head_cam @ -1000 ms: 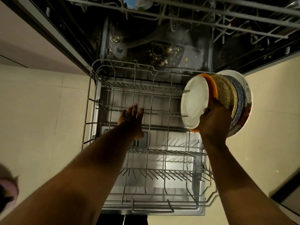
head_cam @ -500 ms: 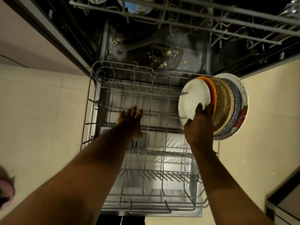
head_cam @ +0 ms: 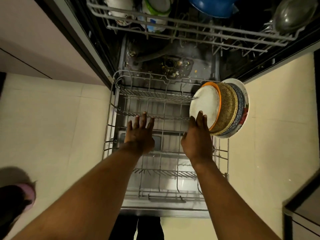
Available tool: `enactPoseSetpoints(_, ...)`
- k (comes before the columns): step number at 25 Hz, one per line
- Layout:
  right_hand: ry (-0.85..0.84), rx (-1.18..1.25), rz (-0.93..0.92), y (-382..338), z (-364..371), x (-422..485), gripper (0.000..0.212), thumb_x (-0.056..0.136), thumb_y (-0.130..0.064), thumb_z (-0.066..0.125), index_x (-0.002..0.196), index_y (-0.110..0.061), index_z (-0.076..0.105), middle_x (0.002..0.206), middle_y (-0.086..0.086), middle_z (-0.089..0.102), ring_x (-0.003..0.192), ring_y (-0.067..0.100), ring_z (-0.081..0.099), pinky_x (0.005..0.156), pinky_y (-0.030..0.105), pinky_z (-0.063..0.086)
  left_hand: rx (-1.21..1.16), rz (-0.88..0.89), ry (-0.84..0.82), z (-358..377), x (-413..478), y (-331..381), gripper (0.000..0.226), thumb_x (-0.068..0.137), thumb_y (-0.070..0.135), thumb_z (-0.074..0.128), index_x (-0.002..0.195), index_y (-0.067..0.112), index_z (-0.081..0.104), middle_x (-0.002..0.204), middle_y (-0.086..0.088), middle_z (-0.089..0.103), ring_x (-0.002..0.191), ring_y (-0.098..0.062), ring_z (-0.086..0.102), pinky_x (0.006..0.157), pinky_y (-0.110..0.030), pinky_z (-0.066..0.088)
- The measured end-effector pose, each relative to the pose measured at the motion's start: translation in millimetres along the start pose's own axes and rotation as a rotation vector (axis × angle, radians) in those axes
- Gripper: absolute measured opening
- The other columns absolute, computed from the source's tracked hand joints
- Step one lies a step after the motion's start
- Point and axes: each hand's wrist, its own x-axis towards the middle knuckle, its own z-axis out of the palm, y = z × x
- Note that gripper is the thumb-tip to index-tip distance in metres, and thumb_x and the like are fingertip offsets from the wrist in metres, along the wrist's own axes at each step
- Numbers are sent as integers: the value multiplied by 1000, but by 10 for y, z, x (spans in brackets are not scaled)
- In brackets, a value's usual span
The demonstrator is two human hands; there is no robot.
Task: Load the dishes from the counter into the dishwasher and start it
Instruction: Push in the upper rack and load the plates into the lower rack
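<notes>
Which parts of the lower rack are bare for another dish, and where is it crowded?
Bare in the lower rack: far and middle tine rows from its left wall to the plates, and the rows nearer than the left hand and right hand. Crowded: the far right corner, plates on edge; the upper rack is loaded.
</notes>
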Motion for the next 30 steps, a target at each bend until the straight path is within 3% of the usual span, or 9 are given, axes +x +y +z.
enactPoseSetpoints(2,-55,13,12,-134,-132,-174,65,89,-9,55,148,-1,29,159,20,12,148,35,7,120,42,19,-25,-30,30,-106,-361,24,82,101,37,43,154,26,-18,158,-8,-30,148,-30,-22,121,-49,-8)
enactPoseSetpoints(5,-19,5,-44,-375,-382,-531,68,80,-6,63,142,5,38,155,25,24,143,41,23,114,48,32,-74,-107,65,-329,-998,77,79,102,40,39,154,27,-19,157,-7,-32,147,-30,-23,120,-49,-10)
enactPoseSetpoints(7,-54,-12,-49,-549,-606,-807,69,81,-10,65,143,3,37,154,22,28,142,38,27,113,45,33,-106,-153,87,-489,-1450,105,79,102,40,40,155,24,-16,159,-9,-28,149,-32,-20,120,-50,-7)
enactPoseSetpoints(13,-133,10,-131,-1053,-1417,-1690,70,96,-19,52,153,-4,13,162,14,6,150,29,2,121,40,13,-196,-273,205,-831,-2802,124,81,99,38,45,157,22,-11,162,-11,-20,150,-35,-12,121,-53,-3)
enactPoseSetpoints(17,-136,-29,-253,-1432,-1765,-2122,73,96,-21,52,153,-5,10,162,15,4,150,29,1,121,40,10,-230,-337,271,-981,-3525,60,80,99,37,45,158,22,-7,163,-11,-17,151,-34,-10,121,-52,-2)
enactPoseSetpoints(24,-2,-66,-570,-2571,-2059,-2663,70,94,-10,46,153,-5,9,162,15,7,150,27,1,122,40,11,-304,-436,465,-1244,-4405,-566,82,97,31,49,158,23,-5,164,-9,-13,151,-32,-9,121,-52,-2)
enactPoseSetpoints(30,99,-110,-732,-3794,-2328,-2920,72,94,-17,48,153,-4,9,161,15,9,150,26,3,122,38,8,-293,-456,640,-1597,-5028,-1476,80,98,32,47,158,22,-5,165,-10,-11,151,-32,-8,121,-52,0)
